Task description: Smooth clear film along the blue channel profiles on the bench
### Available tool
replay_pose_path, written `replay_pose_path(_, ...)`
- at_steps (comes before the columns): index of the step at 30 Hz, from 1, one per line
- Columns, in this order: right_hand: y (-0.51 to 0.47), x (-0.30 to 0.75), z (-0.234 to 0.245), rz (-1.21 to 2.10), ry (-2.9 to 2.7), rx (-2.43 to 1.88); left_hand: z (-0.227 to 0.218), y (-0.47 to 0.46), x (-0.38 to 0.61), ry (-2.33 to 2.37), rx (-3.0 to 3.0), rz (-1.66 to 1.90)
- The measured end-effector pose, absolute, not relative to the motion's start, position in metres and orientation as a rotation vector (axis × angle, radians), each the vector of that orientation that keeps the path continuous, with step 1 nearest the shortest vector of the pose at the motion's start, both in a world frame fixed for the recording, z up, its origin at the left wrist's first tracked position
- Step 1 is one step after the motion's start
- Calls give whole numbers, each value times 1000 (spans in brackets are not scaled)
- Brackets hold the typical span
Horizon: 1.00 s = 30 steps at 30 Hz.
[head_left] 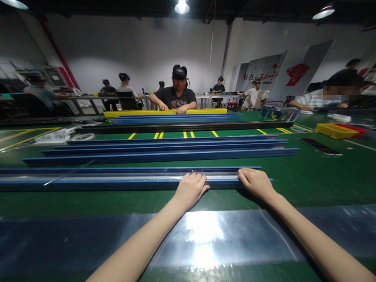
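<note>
1. Background: a grey wall (117, 43) closes the room, well beyond the front blue channel (117, 185), which serves here as landmark and lies lengthwise on the green surface (329, 176) before you.
2. Inside the landmark runs a clear strip (117, 177); a thin clear sliver (69, 172) slants across its left part.
3. Your left hand (191, 188) rests on the landmark, right of its middle, fingers bent over the near wall; you cannot tell from this view whether that grip pinches anything.
4. Your right hand (256, 183) touches the landmark near its right end, fingers curled in; what this grip may pinch is hidden.
5. On your side of the landmark lies a broad, glossy clear sheet (88, 237), beneath your forearms.
6. Just beyond the landmark, further blue channels (161, 156) lie roughly parallel to it; past them come a black rail (182, 127) and a yellow channel (205, 111), the latter touched by a co-worker (178, 98).
7. Beyond the landmark's right end lie a phone (320, 147) and a yellow tray (333, 132).
</note>
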State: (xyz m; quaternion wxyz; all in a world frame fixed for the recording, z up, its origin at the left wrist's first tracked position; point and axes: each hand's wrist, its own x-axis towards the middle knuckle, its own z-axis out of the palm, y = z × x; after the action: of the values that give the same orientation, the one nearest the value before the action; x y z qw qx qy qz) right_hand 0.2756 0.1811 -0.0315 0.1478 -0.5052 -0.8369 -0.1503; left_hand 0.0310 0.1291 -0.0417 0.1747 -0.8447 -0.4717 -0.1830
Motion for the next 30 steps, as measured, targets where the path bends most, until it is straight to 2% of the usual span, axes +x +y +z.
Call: replay_pose_path(30, 181, 275, -32, -437, -2411, -1445, -40, 129, 31, -1368, -2404, -499)
